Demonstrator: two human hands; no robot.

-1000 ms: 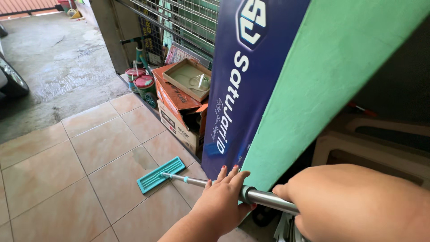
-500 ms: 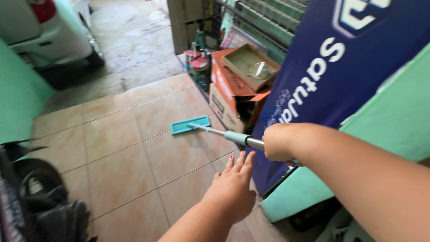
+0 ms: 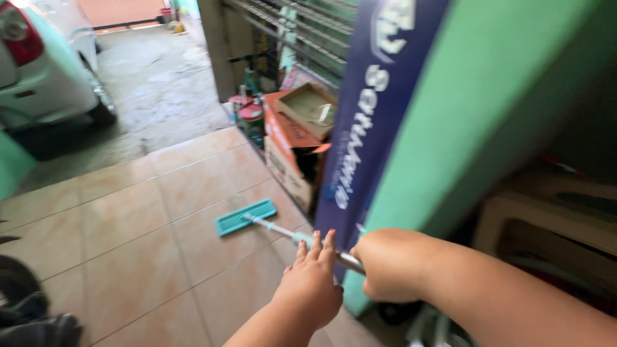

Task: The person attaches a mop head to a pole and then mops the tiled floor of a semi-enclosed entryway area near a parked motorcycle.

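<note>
A flat mop with a teal head (image 3: 245,216) lies on the tan floor tiles, its metal pole (image 3: 283,232) running back toward me. My right hand (image 3: 385,265) is closed around the pole's near part. My left hand (image 3: 311,289) hovers just beside the pole with fingers stretched out and apart; I cannot tell if it touches the pole.
A dark blue banner (image 3: 366,122) leans on a green wall (image 3: 475,96) to the right. Cardboard boxes (image 3: 292,138) and red-lidded tubs (image 3: 247,119) sit beyond the mop head. A white car (image 3: 45,71) is parked at upper left; a dark object (image 3: 26,315) lies at bottom left.
The view swung back right. The mop head moved nearer along the tiles. My left hand came up close to the pole; my right hand kept its grip.
</note>
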